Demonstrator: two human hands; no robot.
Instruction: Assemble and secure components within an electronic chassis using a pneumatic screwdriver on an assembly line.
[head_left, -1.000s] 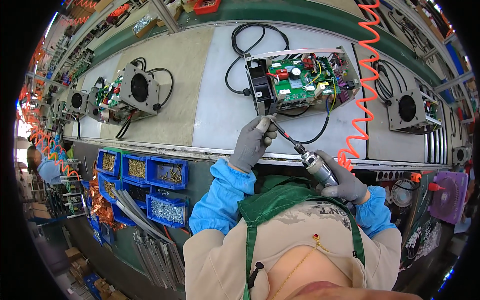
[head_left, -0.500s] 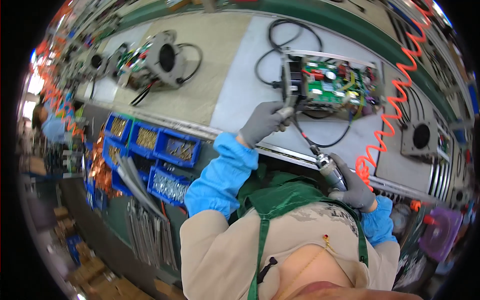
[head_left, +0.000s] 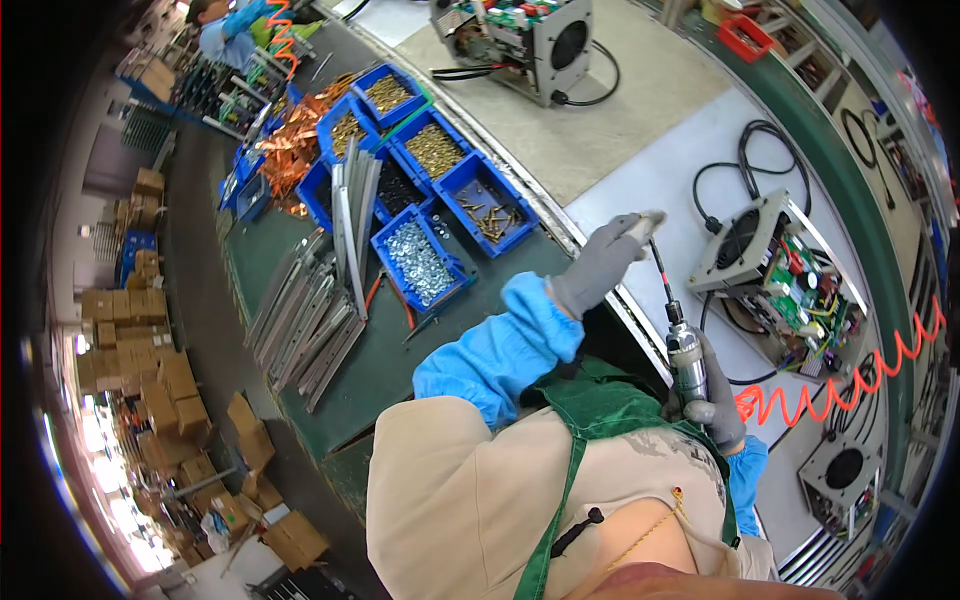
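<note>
Surface: a long conveyor line (head_left: 640, 130) of pale grey and beige pads with a green far border; along its near edge runs a dark green worktop (head_left: 300, 270).
Room: a factory floor with stacked cardboard boxes (head_left: 150, 390) past the worktop's left edge; another person (head_left: 225, 25) works at the far left end.
On the worktop: blue bins (head_left: 440, 190) of screws and small metal parts in a cluster by the conveyor's near edge, with a spread of grey metal strips (head_left: 320, 300) just beside them.
Left hand (head_left: 600, 265): grey-gloved, fingers together and pinched on the tip of the driver bit, above the near edge of the grey pad.
Right hand (head_left: 715, 400): grey-gloved, wrapped tight round the body of the pneumatic screwdriver (head_left: 685, 350), close to the chest.
Screwdriver: tilted, bit running up and left from the right hand to the left fingers; an orange coiled hose (head_left: 850, 375) trails to the right.
Unit: an open power unit (head_left: 780, 275) with fan and green circuit board lies on the grey pad, near the screwdriver but apart from both hands.
</note>
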